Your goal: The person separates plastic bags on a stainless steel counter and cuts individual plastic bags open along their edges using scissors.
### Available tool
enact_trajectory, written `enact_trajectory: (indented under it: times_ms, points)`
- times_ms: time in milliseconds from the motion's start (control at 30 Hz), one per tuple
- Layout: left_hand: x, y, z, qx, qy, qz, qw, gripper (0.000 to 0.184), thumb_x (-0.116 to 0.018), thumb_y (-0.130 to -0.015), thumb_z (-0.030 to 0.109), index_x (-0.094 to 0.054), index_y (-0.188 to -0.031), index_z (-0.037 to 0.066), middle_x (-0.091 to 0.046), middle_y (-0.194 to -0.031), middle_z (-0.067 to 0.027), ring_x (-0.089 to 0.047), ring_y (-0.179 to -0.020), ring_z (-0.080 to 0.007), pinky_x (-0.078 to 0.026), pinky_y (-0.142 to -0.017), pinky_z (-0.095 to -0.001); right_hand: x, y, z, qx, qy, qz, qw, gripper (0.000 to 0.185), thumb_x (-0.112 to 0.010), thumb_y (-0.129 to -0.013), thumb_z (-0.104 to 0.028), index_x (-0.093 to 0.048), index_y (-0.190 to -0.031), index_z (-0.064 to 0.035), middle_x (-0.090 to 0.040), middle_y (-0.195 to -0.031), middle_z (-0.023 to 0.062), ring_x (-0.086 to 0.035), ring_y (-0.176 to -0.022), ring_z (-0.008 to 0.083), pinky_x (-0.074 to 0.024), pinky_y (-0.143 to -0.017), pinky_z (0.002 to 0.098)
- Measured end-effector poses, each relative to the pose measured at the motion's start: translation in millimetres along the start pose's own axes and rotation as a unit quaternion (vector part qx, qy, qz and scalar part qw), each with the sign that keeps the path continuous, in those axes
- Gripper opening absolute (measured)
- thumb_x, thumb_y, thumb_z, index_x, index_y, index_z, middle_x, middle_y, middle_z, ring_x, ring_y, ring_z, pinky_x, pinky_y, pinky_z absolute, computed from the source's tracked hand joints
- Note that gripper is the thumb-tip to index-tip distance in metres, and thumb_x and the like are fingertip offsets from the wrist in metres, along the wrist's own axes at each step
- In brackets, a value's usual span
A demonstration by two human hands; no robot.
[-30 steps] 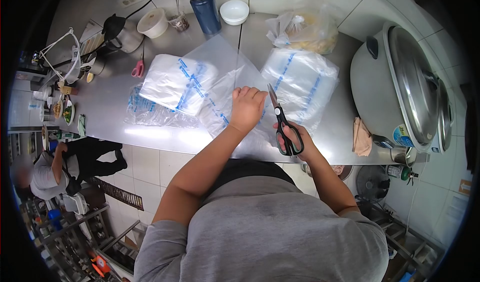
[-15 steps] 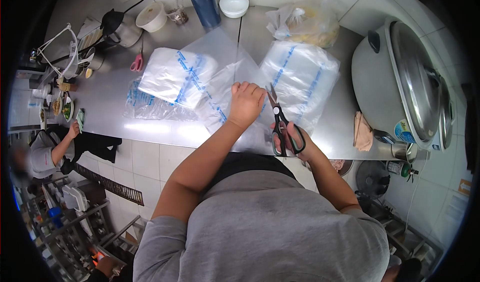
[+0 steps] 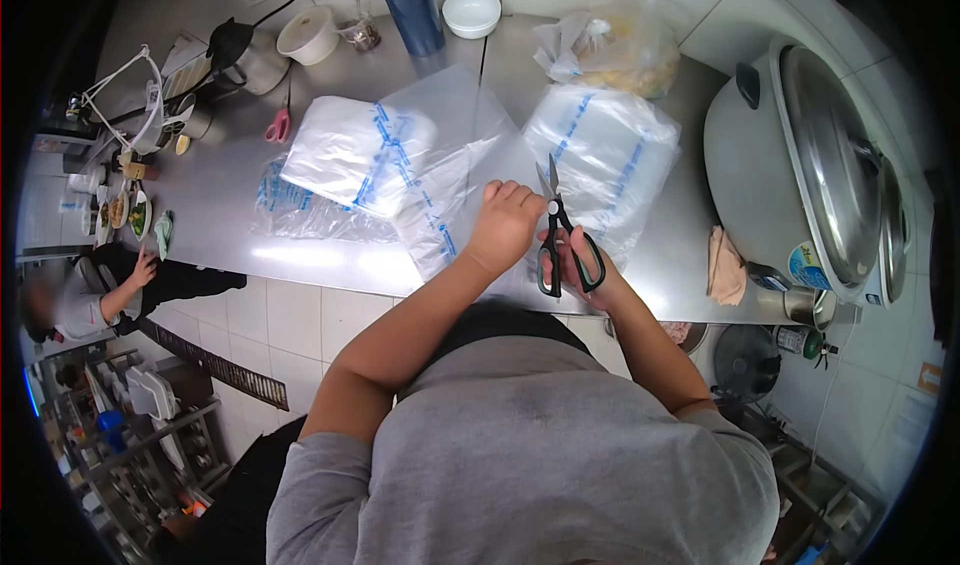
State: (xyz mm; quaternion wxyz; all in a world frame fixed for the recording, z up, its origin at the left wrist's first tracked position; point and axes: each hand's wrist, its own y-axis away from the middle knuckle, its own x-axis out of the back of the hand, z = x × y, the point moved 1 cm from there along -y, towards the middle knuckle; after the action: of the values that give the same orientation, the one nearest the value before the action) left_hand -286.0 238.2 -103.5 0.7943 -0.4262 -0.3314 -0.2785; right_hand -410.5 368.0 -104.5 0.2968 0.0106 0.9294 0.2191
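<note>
My right hand holds black-handled scissors, with fingers at the handle loops. The blades point up and away from me, slightly apart. My left hand is closed on the edge of a clear plastic bag, just left of the blades. This thin bag lies partly over a folded stack of plastic bags with blue print. A second stack of printed bags lies beyond the scissors on the right. What my left fingertips pinch is largely hidden by the hand.
On the steel table stand a blue bottle, a white bowl and a large lidded pot. Pink-handled scissors and a beige cloth lie there too. Another person is at the far left.
Both hands have shifted slightly to the right or upward, and the scissors now stand more upright. The person at the left has drawn a hand away from the green cloth.
</note>
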Motion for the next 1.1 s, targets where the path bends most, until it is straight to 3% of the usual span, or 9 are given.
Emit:
enact_trajectory:
  times_ms: [200,300,400,533,633,667,800,900,1100]
  points:
    - [16,-1,15,-0.003,0.039,-0.026,0.999,0.005,-0.064,-0.078,0.008,-0.060,-0.080,0.009,-0.060,-0.080,-0.0051,-0.056,-0.084,-0.0251,-0.037,-0.083,-0.0387,4,-13,-2,0.027,-0.004,0.022,0.999,0.072,-0.043,-0.088,-0.068,-0.047,-0.122,-0.0046,-0.058,-0.080,0.0061,-0.056,-0.073,0.0153,-0.0441,-0.067,0.0286]
    - [26,-1,25,-0.005,0.077,-0.037,0.996,0.007,-0.065,-0.076,0.006,-0.060,-0.080,0.009,-0.059,-0.079,-0.0056,-0.056,-0.083,-0.0258,-0.038,-0.081,-0.0383,10,-22,-7,0.012,-0.013,0.023,1.000,0.073,-0.046,-0.087,-0.069,-0.048,-0.121,-0.0048,-0.059,-0.090,0.0083,-0.057,-0.079,0.0178,-0.0445,-0.071,0.0309]
    - [37,1,34,-0.013,0.121,-0.052,0.991,0.008,-0.066,-0.076,0.006,-0.060,-0.080,0.008,-0.059,-0.080,-0.0059,-0.056,-0.082,-0.0262,-0.038,-0.080,-0.0382,-4,-26,-22,0.031,-0.034,0.126,0.991,0.072,-0.048,-0.086,-0.069,-0.049,-0.121,-0.0055,-0.056,-0.103,0.0098,-0.056,-0.087,0.0202,-0.0445,-0.075,0.0335]
    - [46,5,47,-0.023,0.185,-0.077,0.980,0.007,-0.066,-0.077,0.007,-0.060,-0.081,0.008,-0.060,-0.080,-0.0058,-0.056,-0.083,-0.0260,-0.040,-0.080,-0.0383,13,-47,-25,0.047,-0.008,0.161,0.986,0.070,-0.049,-0.085,-0.069,-0.055,-0.116,-0.0065,-0.057,-0.102,0.0039,-0.054,-0.096,0.0156,-0.0448,-0.081,0.0302]
    - [49,8,53,-0.038,0.245,-0.110,0.963,0.006,-0.066,-0.078,0.008,-0.060,-0.081,0.008,-0.060,-0.080,-0.0053,-0.057,-0.084,-0.0259,-0.041,-0.082,-0.0378,18,-58,-34,0.029,0.006,0.209,0.977,0.071,-0.048,-0.084,-0.071,-0.056,-0.114,-0.0072,-0.057,-0.098,0.0027,-0.055,-0.090,0.0145,-0.0455,-0.076,0.0290]
    - [50,9,55,-0.032,0.262,-0.127,0.956,0.006,-0.066,-0.079,0.008,-0.060,-0.081,0.008,-0.060,-0.080,-0.0054,-0.057,-0.085,-0.0261,-0.041,-0.082,-0.0375,19,-61,-38,0.039,0.027,0.222,0.974,0.074,-0.046,-0.083,-0.073,-0.056,-0.112,-0.0057,-0.058,-0.091,0.0031,-0.056,-0.081,0.0154,-0.0465,-0.071,0.0289]
    - [52,11,61,-0.007,0.322,-0.190,0.927,0.005,-0.066,-0.079,0.009,-0.061,-0.081,0.008,-0.061,-0.081,-0.0060,-0.057,-0.086,-0.0270,-0.042,-0.083,-0.0369,30,-79,-46,0.082,-0.013,0.152,0.985,0.081,-0.051,-0.079,-0.075,-0.056,-0.113,-0.0024,-0.060,-0.082,0.0062,-0.058,-0.070,0.0162,-0.0473,-0.066,0.0294]
    - [53,11,61,0.017,0.357,-0.241,0.902,0.006,-0.066,-0.080,0.010,-0.061,-0.082,0.008,-0.061,-0.082,-0.0070,-0.057,-0.086,-0.0271,-0.043,-0.081,-0.0369,31,-85,-54,0.080,0.023,0.187,0.979,0.075,-0.046,-0.082,-0.074,-0.057,-0.110,-0.0046,-0.058,-0.080,0.0055,-0.056,-0.070,0.0170,-0.0475,-0.067,0.0305]
    - [59,9,68,0.040,0.378,-0.309,0.872,0.008,-0.066,-0.082,0.013,-0.061,-0.085,0.007,-0.061,-0.085,-0.0083,-0.057,-0.087,-0.0264,-0.044,-0.080,-0.0361,34,-90,-58,0.084,0.039,0.168,0.981,0.075,-0.049,-0.081,-0.073,-0.057,-0.111,-0.0053,-0.057,-0.078,0.0041,-0.056,-0.070,0.0162,-0.0470,-0.068,0.0300]
